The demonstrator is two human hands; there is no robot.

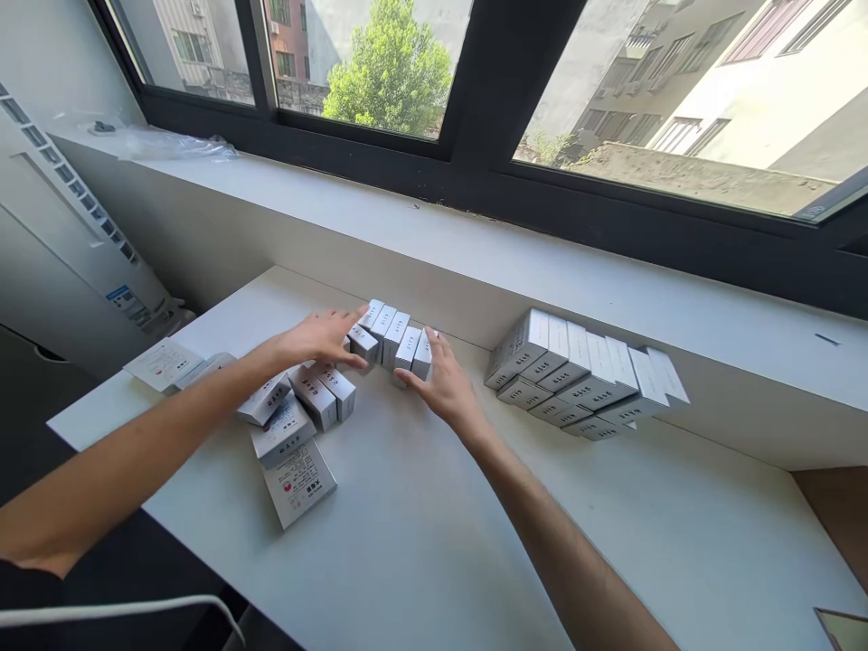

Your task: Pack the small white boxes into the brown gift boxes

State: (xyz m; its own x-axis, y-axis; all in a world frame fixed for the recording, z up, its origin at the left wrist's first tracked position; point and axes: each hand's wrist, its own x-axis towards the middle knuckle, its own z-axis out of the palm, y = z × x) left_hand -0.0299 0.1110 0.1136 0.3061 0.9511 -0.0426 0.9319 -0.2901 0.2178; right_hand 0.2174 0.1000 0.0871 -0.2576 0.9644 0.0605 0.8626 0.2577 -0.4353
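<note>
A short row of small white boxes [395, 336], printed with dark characters, stands on the white table against the low wall below the windowsill. My left hand [324, 338] is at the row's left end, thumb and fingers spread beside a slightly turned box [363, 342]. At the right end, my right hand [444, 384] has its thumb at the front and its fingers along the side of two boxes [409, 349]. Nearer my left forearm lies a loose pile of matching boxes [283, 429], some flat and some on edge. My forearm hides part of that pile.
A stacked block of the same boxes [583, 375] stands on the right against the wall. The windowsill [380, 212] runs behind the table [434, 542], with clear plastic wrapping [176, 145] at its left. A white appliance [61, 208] stands left; a white cable [115, 610] crosses the lower left.
</note>
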